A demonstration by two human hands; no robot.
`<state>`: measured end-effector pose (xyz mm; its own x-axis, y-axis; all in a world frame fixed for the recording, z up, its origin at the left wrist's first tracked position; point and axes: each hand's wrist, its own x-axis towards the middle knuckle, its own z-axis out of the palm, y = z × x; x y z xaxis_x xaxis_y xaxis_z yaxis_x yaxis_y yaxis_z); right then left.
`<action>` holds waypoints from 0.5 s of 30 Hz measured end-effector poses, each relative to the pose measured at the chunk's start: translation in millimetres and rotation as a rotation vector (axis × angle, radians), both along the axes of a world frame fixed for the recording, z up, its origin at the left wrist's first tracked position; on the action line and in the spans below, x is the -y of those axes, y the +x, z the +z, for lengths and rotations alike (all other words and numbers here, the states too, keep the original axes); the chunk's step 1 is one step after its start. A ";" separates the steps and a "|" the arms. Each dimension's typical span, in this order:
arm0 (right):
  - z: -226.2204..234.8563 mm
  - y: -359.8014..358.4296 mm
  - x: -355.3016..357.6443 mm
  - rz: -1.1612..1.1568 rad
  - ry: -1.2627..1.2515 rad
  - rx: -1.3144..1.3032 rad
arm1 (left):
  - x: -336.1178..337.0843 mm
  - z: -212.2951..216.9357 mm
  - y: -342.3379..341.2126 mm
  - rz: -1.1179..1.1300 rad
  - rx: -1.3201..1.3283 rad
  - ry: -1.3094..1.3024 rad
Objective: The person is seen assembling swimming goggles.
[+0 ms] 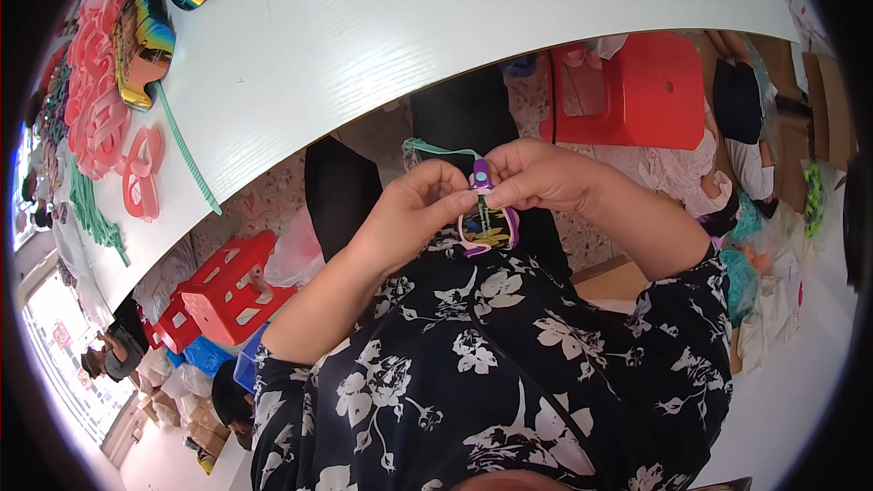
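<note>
Off the near edge of the white table (318,64), left hand (397,214) and right hand (543,177) pinch purple goggles (491,229) by the clip (481,167); green strap (446,148) already reaches it, fastening seemingly unfinished

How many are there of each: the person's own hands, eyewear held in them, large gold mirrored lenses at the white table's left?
Hands: 2 (left hand, right hand)
Purple-framed eyewear: 1
Gold mirrored lenses: 2
Total: 5
</note>
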<state>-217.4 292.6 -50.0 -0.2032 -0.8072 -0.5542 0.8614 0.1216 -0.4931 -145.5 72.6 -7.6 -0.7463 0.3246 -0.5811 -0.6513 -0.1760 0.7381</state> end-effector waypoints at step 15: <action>-8.8 -1.6 13.0 0.081 -0.046 0.125 | 13.8 -7.7 -11.9 -0.158 0.103 0.121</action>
